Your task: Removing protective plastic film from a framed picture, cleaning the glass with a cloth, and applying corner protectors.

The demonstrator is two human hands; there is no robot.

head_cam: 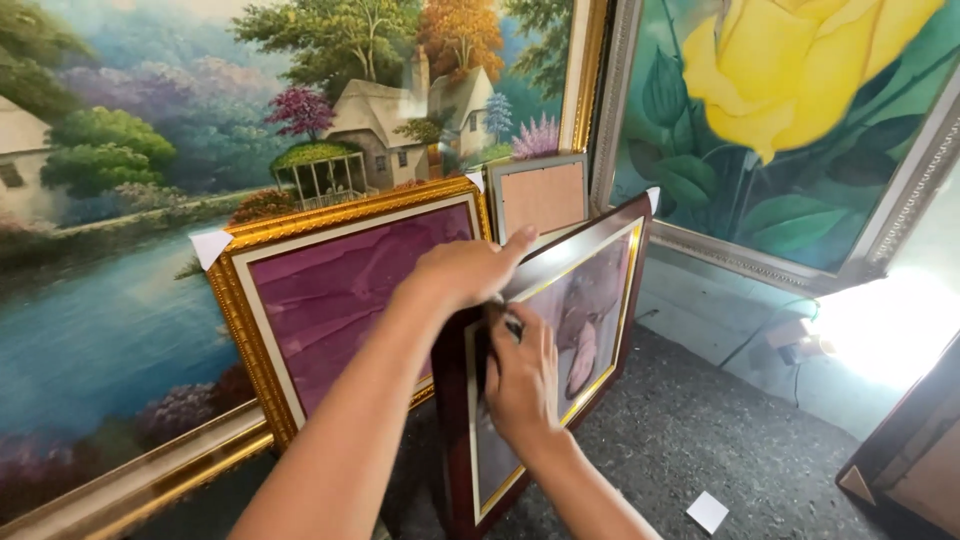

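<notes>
Dark red wooden picture frame with a thin gold inner line stood tilted on the dark speckled floor, leaning back against the pictures behind it. It held a greyish picture under glass, too much covered by the arms to make out fully. The left hand lay over the frame's upper left edge, fingers curled down on it, the forefinger stretched along the top rail. The right hand pressed against the left side of the frame's front, its grip closed round a small dark object that I could not identify.

Just behind stood a gold ornate frame holding a purple-red panel, with white paper protectors on its corners. A small grey frame with a brown board back showed above it. Behind both leaned a large landscape painting of a cottage, trees and a river. To the right stood a silver-framed painting of a yellow rose. A white paper scrap lay on the floor, and a bright lamp glared low at the right.
</notes>
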